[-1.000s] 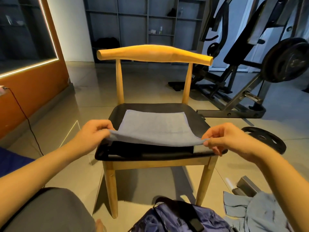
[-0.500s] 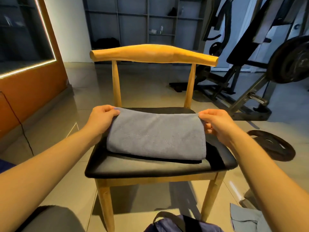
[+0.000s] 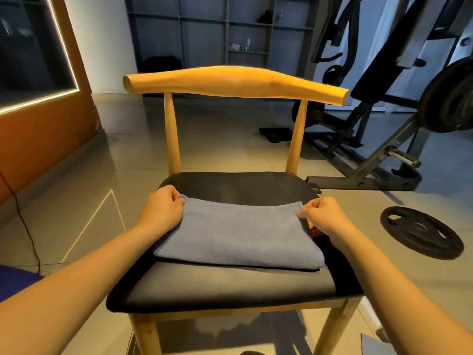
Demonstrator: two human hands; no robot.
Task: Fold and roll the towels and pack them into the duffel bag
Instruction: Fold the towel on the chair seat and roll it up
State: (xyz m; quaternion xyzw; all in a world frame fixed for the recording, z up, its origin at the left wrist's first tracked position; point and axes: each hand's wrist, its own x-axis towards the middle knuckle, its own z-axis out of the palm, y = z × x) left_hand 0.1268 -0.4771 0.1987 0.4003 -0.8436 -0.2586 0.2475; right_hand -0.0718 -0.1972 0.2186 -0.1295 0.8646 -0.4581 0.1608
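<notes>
A grey-blue towel [image 3: 235, 234], folded in half, lies flat on the black seat of a wooden chair [image 3: 230, 285]. My left hand [image 3: 162, 210] pinches the towel's far left corner. At the far right corner my right hand [image 3: 323, 217] pinches the edge with curled fingers. The fold runs along the near side of the towel. The duffel bag is out of view; only a dark sliver shows at the bottom edge, too little to identify.
The chair's wooden backrest [image 3: 235, 84] rises behind the seat. A black weight plate [image 3: 421, 231] lies on the tiled floor to the right, with a weight bench frame [image 3: 371, 160] behind it. A pale cloth corner [image 3: 371, 345] shows at bottom right. An orange wall stands at left.
The near edge of the towel was lifted and carried to the far edge, folding it in half. Both hands then settled at the far corners, and the view tilted upward, hiding the bag.
</notes>
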